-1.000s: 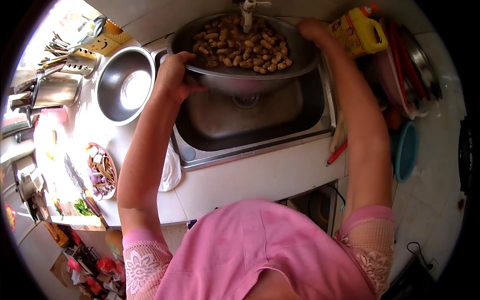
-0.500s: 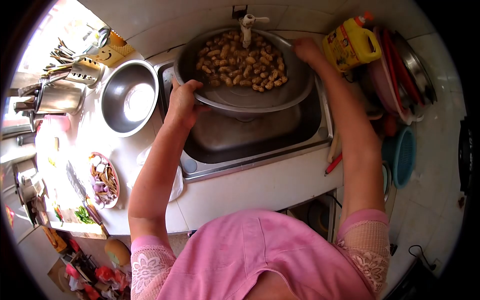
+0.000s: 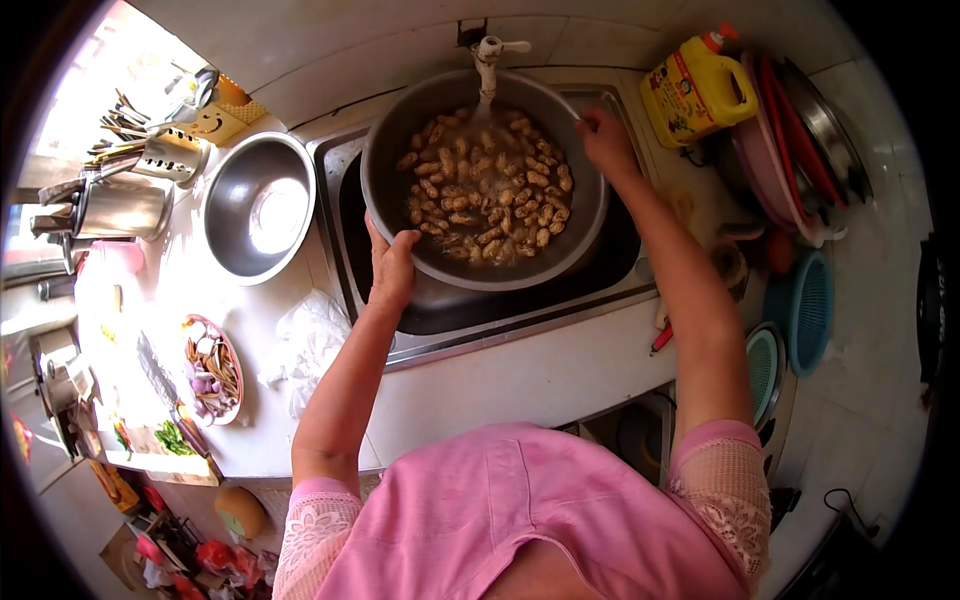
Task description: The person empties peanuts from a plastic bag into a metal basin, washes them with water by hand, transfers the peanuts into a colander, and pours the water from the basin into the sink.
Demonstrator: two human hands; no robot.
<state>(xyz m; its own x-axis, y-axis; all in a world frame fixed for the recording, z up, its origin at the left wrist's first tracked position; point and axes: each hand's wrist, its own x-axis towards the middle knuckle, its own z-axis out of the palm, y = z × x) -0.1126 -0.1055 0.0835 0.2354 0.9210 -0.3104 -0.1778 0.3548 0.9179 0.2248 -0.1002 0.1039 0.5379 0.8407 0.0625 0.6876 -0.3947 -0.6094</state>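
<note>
A large metal basin (image 3: 400,135) full of peanuts in shells (image 3: 470,180) and brownish water is held over the sink (image 3: 440,335). Water runs into it from the white tap (image 3: 487,60). My left hand (image 3: 392,268) grips the basin's lower left rim, thumb on top. At the upper right rim, my right hand (image 3: 606,143) is closed on the edge. The basin looks nearly level and hides most of the sink.
Left of the sink are an empty metal bowl (image 3: 258,208), a crumpled white plastic bag (image 3: 308,345), a plate of sliced food (image 3: 212,370) and a knife (image 3: 158,375). To the right stand a yellow bottle (image 3: 697,90), stacked basins (image 3: 790,140) and a blue basket (image 3: 808,313).
The basin has come toward me and from tilted to nearly level, both hands moving with it. The peanuts have spread out in the water, and a stream from the tap now shows.
</note>
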